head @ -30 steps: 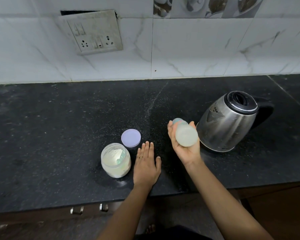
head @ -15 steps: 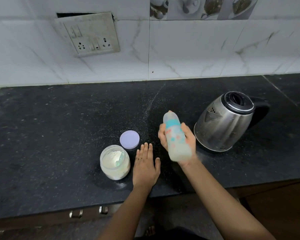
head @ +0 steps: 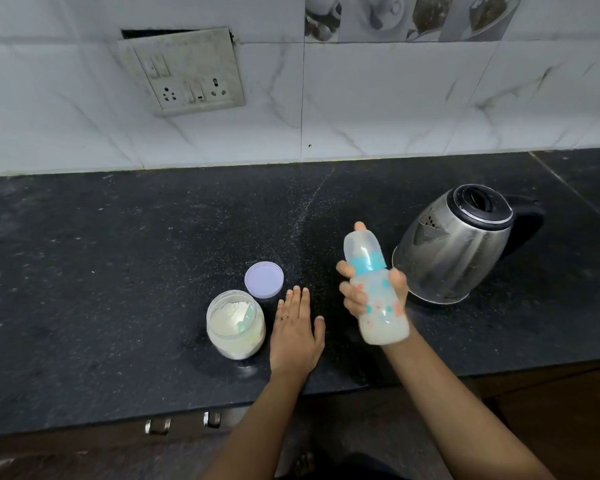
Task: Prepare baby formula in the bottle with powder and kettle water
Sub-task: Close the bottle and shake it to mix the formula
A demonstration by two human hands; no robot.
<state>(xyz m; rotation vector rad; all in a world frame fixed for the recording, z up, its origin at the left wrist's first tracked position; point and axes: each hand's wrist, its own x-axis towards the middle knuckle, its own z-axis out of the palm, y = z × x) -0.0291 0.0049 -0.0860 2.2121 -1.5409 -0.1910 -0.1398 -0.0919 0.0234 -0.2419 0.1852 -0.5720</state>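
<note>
Head view: you stand at a black counter [head: 118,271].
Right hand [head: 371,289]: your fingers wrap tight around the bottle [head: 378,296], held up off the counter at about 4 o'clock from the middle of the picture.
Bottle: it is capped, tilted, and full of cloudy white mix. It looks blurry, so I think you are shaking it.
Left hand [head: 297,332]: it lies flat and loose on the counter, holding nothing.
Jar of powder [head: 235,323]: open, just beside your left hand at 9 o'clock from it. Its lid [head: 264,279] sits behind it.
Kettle [head: 454,244]: close to the bottle, at 2 o'clock from it.
Watch out: a big swing could bump the kettle.
Watch out too: a loose cap could leak, and your left arm could knock the open jar.
</note>
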